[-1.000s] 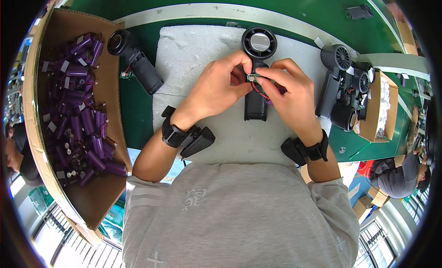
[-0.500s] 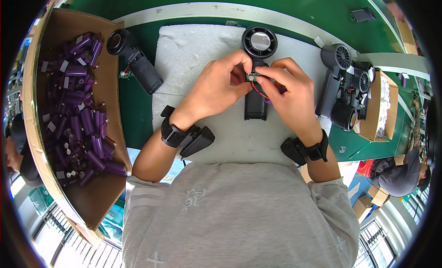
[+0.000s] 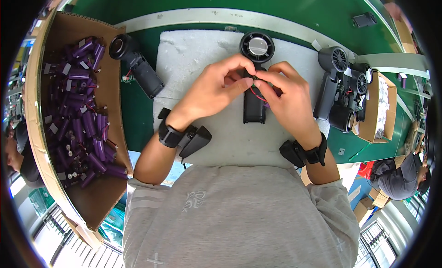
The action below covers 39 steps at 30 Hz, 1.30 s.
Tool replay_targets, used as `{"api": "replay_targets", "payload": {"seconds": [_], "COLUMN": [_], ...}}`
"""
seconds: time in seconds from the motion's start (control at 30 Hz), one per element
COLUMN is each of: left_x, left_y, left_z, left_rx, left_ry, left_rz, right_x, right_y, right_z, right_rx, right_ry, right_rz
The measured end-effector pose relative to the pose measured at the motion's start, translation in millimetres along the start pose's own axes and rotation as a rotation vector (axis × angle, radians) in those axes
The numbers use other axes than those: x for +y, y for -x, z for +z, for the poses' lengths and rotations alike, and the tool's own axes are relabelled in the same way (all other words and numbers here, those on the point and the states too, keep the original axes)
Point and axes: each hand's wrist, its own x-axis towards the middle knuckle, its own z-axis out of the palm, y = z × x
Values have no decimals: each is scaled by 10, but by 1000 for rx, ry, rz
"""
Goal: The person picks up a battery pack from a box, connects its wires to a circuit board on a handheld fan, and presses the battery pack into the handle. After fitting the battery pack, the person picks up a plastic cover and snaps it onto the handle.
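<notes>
the left hand (image 3: 214,88) and the right hand (image 3: 292,90) meet above the handle of a black handheld fan (image 3: 257,46). the fingers (image 3: 270,77) of both hands are pinching a small circuit board (image 3: 255,78), largely covered by the fingertips. a red wire (image 3: 257,96) curves down from the board toward a purple cell (image 3: 266,105), partly hidden by the right hand. the handheld fan lies on a white foam pad (image 3: 193,56), round head away from the person, handle toward the person. the pad rests on the green counter (image 3: 134,125). a black device (image 3: 195,141) is strapped to each wrist. at left, a cardboard box (image 3: 90,208) contains purple battery cells (image 3: 89,123); a second fan (image 3: 146,79) lies at the pad's left edge. at right, further black fans (image 3: 332,61) lie grouped beside a smaller carton (image 3: 367,126).
</notes>
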Motion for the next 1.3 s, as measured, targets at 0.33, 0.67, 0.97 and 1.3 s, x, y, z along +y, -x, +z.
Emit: {"api": "replay_targets", "payload": {"seconds": [0.33, 0.67, 0.97, 1.3], "left_x": [-30, 79, 54, 87], "left_y": [-26, -22, -11, 41], "left_z": [34, 29, -11, 5], "left_rx": [49, -46, -81, -115], "left_ry": [-341, -371, -341, -353], "left_rz": [130, 78, 107, 33], "right_x": [39, 77, 6, -56], "right_y": [2, 177, 421, 475], "right_z": [-76, -388, -509, -492], "right_rx": [-12, -134, -79, -117], "right_ry": [-143, -93, 150, 191], "right_rz": [199, 57, 18, -1]}}
